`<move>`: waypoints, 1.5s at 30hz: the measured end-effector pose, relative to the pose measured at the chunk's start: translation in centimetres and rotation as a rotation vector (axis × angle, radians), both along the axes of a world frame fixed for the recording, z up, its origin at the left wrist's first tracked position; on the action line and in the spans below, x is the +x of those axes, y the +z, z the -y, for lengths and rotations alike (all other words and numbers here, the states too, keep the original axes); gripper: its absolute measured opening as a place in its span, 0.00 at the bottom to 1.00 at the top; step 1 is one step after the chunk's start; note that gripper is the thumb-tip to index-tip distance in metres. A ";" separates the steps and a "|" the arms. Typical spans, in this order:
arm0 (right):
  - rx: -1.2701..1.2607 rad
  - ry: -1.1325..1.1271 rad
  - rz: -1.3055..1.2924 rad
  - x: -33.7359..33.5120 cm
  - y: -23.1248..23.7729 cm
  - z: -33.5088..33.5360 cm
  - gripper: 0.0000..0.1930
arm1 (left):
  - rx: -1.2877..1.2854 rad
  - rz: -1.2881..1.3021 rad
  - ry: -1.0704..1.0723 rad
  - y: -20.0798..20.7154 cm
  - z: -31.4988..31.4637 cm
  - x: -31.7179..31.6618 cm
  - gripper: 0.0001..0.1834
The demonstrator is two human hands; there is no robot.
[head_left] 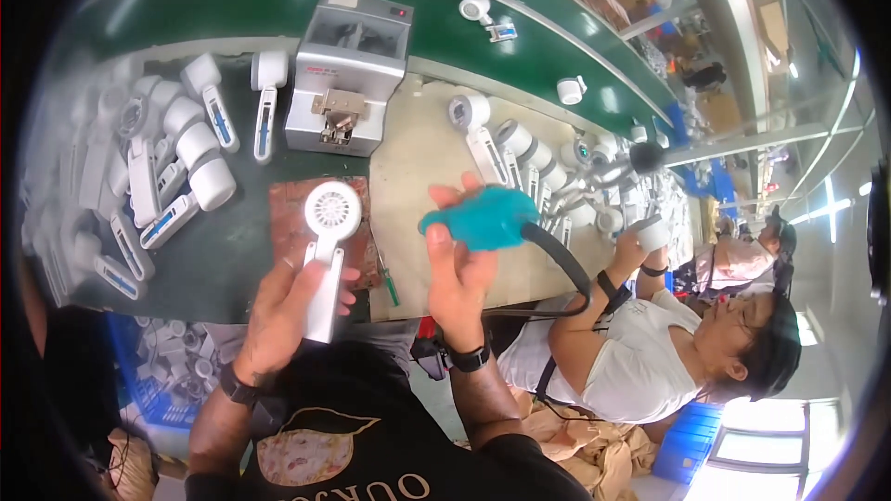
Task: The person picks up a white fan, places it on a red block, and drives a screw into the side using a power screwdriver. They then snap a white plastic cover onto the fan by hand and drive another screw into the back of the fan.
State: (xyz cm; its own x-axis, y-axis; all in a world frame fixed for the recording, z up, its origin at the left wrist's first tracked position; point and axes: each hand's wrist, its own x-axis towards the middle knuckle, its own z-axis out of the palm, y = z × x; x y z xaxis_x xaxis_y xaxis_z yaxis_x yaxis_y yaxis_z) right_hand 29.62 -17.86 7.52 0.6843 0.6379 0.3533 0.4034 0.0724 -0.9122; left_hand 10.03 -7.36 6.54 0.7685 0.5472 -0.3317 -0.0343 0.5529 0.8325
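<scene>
My left hand [278, 311] is closed around the handle of a white handheld fan [331, 213]. The fan's round, grilled head points away from me. In my right hand [459, 292] is a teal hand tool [490, 220] with a thick black cord that loops down to the right; its exact kind does not show. The two are held apart above the bench. A reddish-brown mat [286, 209] lies beneath the fan, and a thin green-handled tool [388, 286] rests between my hands.
A grey benchtop machine [348, 74] stands straight ahead. Similar white fans [200, 153] crowd the left, with more [520, 148] at the right. Others sit on the green conveyor belt [223, 0]. A blue crate [153, 390] of white parts is below left. A co-worker [640, 343] works at the right.
</scene>
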 end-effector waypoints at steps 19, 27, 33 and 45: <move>-0.488 0.278 0.501 -6.6 0.3 0.3 0.39 | -0.747 0.355 0.246 -1.6 3.8 1.3 0.25; -0.376 0.233 0.584 -7.1 0.1 1.1 0.36 | -0.828 0.601 0.292 -0.8 4.2 1.4 0.24; -0.414 0.221 0.583 -8.0 -0.1 1.7 0.32 | -0.874 0.617 0.302 -1.0 4.5 0.8 0.23; -0.158 -0.033 0.269 -9.5 2.3 2.1 0.41 | -0.939 0.596 0.253 -0.6 4.8 0.9 0.25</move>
